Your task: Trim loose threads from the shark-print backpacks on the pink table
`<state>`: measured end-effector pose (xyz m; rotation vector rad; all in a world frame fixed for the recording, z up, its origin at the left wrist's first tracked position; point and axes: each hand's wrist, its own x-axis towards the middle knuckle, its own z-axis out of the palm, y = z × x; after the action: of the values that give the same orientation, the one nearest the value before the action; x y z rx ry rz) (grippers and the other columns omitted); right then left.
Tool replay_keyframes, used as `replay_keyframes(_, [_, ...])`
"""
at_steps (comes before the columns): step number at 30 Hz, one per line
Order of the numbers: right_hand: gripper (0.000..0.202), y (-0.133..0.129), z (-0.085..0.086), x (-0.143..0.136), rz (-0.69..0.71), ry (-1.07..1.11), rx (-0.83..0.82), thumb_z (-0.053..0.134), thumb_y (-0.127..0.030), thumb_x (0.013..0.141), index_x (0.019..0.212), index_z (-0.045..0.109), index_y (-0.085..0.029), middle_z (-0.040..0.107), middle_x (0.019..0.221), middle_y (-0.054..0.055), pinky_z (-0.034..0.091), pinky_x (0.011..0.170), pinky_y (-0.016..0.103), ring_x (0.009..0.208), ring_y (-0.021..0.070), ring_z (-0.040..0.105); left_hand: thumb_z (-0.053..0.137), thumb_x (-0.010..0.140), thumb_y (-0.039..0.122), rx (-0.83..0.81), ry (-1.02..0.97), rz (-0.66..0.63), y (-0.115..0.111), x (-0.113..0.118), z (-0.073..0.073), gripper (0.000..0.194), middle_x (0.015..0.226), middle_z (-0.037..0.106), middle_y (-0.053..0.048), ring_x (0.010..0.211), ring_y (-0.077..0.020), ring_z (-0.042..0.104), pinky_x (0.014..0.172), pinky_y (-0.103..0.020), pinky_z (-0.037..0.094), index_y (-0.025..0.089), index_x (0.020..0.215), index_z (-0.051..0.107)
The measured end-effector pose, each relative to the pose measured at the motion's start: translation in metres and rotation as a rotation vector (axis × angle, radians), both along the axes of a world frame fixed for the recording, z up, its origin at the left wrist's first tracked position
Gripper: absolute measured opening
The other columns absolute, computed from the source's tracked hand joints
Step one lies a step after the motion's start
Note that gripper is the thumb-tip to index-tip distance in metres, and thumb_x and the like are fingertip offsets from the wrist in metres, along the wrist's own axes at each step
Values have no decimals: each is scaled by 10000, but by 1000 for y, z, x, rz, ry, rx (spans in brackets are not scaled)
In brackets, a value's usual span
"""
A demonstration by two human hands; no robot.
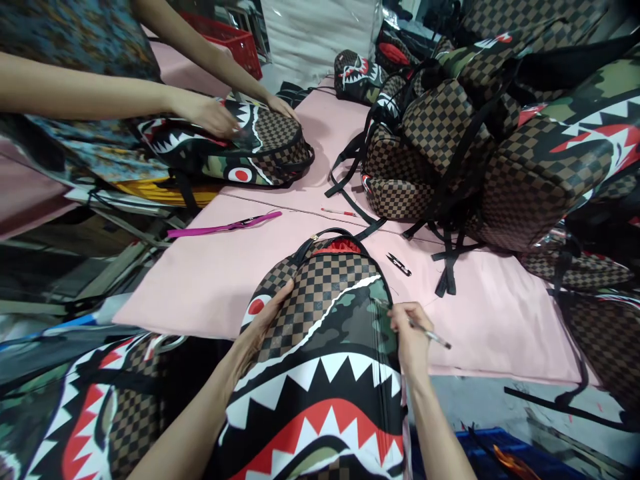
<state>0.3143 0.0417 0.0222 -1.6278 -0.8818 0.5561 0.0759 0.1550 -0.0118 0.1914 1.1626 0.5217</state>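
Note:
A backpack [325,320] with brown checks, camouflage and a printed shark mouth stands in front of me, leaning on the edge of the pink table. Its top is partly unzipped and shows red lining. My left hand [267,320] grips the bag's left side, thumb on the front and the other fingers hidden. At the right edge, my right hand [411,327] pinches a slim pen [434,335] against the bag beside the front zip. Black thread snips [399,264] lie on the table just beyond it.
Across the table, a co-worker's hands [213,117] work on a similar backpack [280,137]. More backpacks [440,127] are heaped at the right, straps trailing. A magenta strip [225,225] and a red pen [340,212] lie on the pink table [200,287]. Another backpack [135,413] stands lower left.

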Motion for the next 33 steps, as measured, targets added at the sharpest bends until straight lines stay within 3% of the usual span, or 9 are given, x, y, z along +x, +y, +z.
replay_keyframes(3, [161, 27, 28, 34, 46, -61, 112, 602, -330, 794, 707, 573, -198, 599, 695, -6, 428, 562, 241, 636, 146, 557, 587, 788, 476, -17, -40, -29, -2, 3, 5, 530, 977, 690, -133, 930, -237, 654, 822, -321, 543, 124, 1185, 564])
replay_keyframes(6, [210, 95, 61, 54, 241, -389, 173, 567, -360, 830, 695, 553, -200, 624, 1013, 46, 430, 794, 311, 964, 209, 561, 593, 781, 482, 37, -16, -44, -2, 6, 6, 517, 1034, 674, -131, 1016, -231, 620, 889, -307, 507, 120, 1151, 587])
replay_keyframes(9, [186, 189, 72, 38, 494, -822, -111, 531, -375, 869, 836, 597, -204, 651, 817, 42, 428, 745, 316, 810, 213, 603, 564, 819, 431, 157, -15, -22, 2, 7, 1, 412, 1086, 657, -116, 1081, -209, 584, 960, -291, 455, 130, 1095, 621])
replay_keyframes(11, [206, 247, 60, 14, 695, -1086, -437, 534, -377, 872, 944, 611, -200, 661, 884, 70, 422, 751, 315, 876, 236, 601, 560, 825, 418, 216, -41, -33, 5, 7, -4, 372, 1109, 648, -112, 1097, -208, 573, 986, -283, 429, 126, 1038, 649])
replay_keyframes(18, [211, 348, -36, -52, 869, -1157, -623, 569, -302, 826, 953, 641, -151, 661, 948, 106, 445, 723, 296, 884, 231, 611, 650, 717, 509, 291, -225, -42, 9, 12, -22, 447, 976, 692, -134, 1101, -280, 564, 977, -346, 433, 104, 899, 698])
replay_keyframes(22, [245, 364, -56, -61, 863, -1134, -591, 557, -291, 818, 1026, 619, -177, 643, 1012, 102, 438, 733, 294, 913, 232, 602, 634, 712, 543, 353, -219, -48, 12, 13, -27, 507, 911, 705, -123, 1059, -299, 585, 987, -415, 409, 93, 939, 686])
replay_keyframes(26, [350, 354, -42, -24, 802, -1077, -510, 585, -361, 810, 1144, 553, -263, 616, 1102, 35, 416, 753, 263, 982, 216, 573, 615, 704, 581, 344, -161, -104, 15, 9, -19, 543, 928, 700, -120, 1036, -290, 594, 970, -412, 419, 95, 938, 675])
replay_keyframes(29, [291, 303, -33, 41, 626, -1042, -553, 441, -364, 907, 1166, 539, -274, 626, 1068, 22, 412, 741, 267, 968, 206, 574, 589, 713, 595, 360, -13, -161, 15, 6, -1, 516, 901, 703, -101, 976, -272, 618, 915, -388, 462, 122, 902, 672])
replay_keyframes(33, [314, 179, -45, 112, 377, -1019, -654, 416, -332, 926, 1136, 567, -155, 598, 1080, 129, 408, 774, 320, 996, 261, 545, 599, 718, 543, 578, 312, -196, 18, 1, 29, 459, 849, 701, -76, 871, -255, 640, 791, -371, 513, 140, 935, 642])
